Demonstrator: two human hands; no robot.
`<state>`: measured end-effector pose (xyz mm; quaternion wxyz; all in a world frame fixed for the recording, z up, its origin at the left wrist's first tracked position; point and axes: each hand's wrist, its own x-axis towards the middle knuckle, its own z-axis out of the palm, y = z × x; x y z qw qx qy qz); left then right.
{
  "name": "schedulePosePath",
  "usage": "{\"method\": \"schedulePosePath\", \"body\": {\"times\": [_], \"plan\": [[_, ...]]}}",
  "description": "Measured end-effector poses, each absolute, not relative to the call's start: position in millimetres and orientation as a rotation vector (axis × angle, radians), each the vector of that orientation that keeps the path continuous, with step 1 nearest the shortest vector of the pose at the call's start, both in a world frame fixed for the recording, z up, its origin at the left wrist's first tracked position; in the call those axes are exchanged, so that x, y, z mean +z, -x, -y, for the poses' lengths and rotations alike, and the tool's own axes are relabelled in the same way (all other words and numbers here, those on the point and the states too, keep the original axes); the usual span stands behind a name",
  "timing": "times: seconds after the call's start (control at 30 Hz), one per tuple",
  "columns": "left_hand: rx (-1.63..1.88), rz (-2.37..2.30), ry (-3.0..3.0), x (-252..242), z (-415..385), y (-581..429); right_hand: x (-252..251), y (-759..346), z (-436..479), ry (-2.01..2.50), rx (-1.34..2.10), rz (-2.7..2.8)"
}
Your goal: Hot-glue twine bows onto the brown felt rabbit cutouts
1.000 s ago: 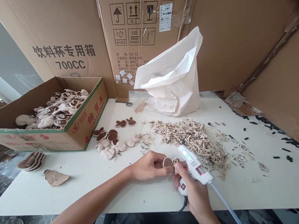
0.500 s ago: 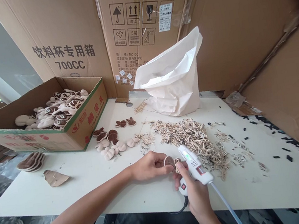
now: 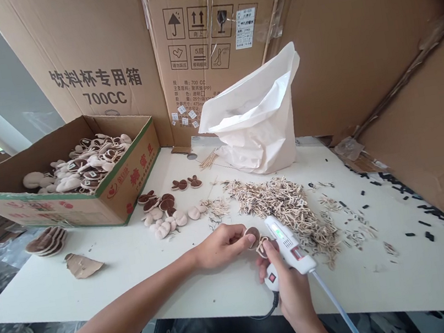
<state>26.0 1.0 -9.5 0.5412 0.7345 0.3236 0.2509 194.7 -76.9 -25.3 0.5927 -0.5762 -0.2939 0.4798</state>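
My left hand pinches one end of a brown and cream felt piece over the front middle of the table. The other end, with a small cream cord loop on it, is pressed between the thumb and fingers of my right hand. A white glue gun with a green light also sits in my right hand, its nozzle end pointing up and left. Below the fingers shows its white part with a red switch and a black cable.
A heap of cream cord loops lies behind the glue gun. Brown and cream felt pieces are further left, near an open carton of finished ones. A white bag stands at the back; black bits scatter right.
The felt piece has turned slightly between my hands, and its brown round end shows more beside my left fingers. The glue gun has stayed nearly in place.
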Motion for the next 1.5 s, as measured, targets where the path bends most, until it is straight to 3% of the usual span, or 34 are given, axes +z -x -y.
{"method": "schedulePosePath", "body": {"times": [1.5], "plan": [[0.558,-0.572,-1.449,-5.2,-4.0,-22.4,-31.8,-199.8,74.7,1.292,1.136,0.701]]}}
